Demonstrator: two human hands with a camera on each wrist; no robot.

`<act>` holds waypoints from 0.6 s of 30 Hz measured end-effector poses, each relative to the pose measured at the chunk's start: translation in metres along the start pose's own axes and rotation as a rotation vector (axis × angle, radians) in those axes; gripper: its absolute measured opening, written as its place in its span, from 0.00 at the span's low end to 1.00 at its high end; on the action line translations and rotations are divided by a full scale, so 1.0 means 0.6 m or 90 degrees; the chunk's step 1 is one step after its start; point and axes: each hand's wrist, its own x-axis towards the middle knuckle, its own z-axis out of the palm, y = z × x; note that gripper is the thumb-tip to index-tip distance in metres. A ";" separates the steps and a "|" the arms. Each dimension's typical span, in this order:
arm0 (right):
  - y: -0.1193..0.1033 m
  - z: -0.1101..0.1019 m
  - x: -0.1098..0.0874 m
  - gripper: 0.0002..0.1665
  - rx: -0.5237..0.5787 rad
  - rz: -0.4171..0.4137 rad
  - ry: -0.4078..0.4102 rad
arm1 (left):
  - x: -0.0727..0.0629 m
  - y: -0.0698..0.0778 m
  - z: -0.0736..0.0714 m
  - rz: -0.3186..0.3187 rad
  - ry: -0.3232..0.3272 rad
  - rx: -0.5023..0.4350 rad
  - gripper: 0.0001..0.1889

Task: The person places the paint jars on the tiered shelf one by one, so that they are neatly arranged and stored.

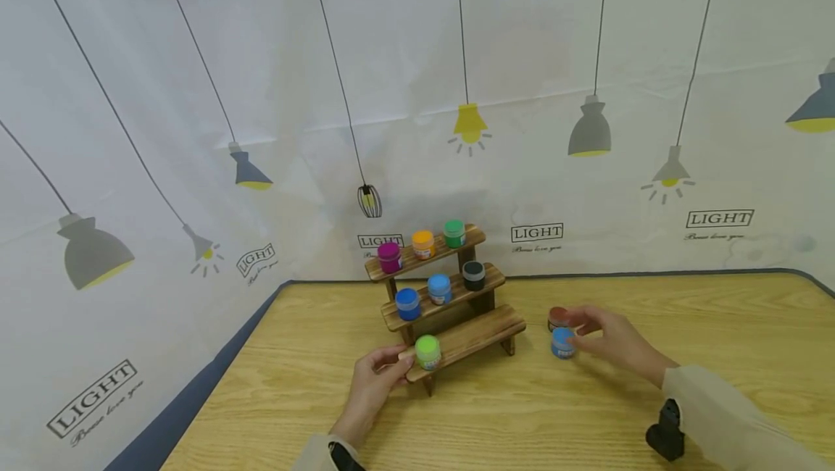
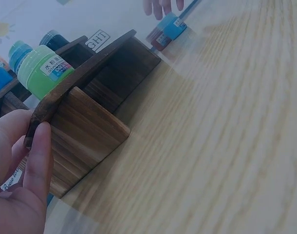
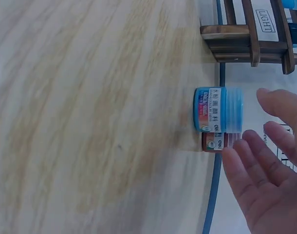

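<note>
My left hand (image 1: 373, 385) pinches the near left end of the lowest shelf of a three-tier wooden stand (image 1: 479, 335), thumb and fingers either side of the board in the left wrist view. Beside that hand, a light green paint jar (image 1: 428, 353) stands on this shelf. Off to the stand's right, my right hand (image 1: 612, 343) is spread with relaxed fingers around a light blue paint jar (image 3: 210, 110) and a brown paint jar (image 3: 214, 142). Both jars stand upright on the table, the brown one behind. The right wrist view shows space between thumb and fingers.
On the middle shelf are a dark blue jar (image 1: 407, 304), a sky blue jar (image 1: 440, 289) and a black jar (image 1: 473, 276). Purple (image 1: 390, 258), orange (image 1: 423, 245) and green jars (image 1: 454, 234) line the top shelf. Behind the wooden table (image 1: 496, 420) hangs a lamp-printed cloth (image 1: 404, 58).
</note>
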 end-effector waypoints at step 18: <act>0.023 0.020 0.014 0.29 0.056 0.028 -0.090 | -0.002 0.001 0.001 -0.001 0.002 -0.005 0.19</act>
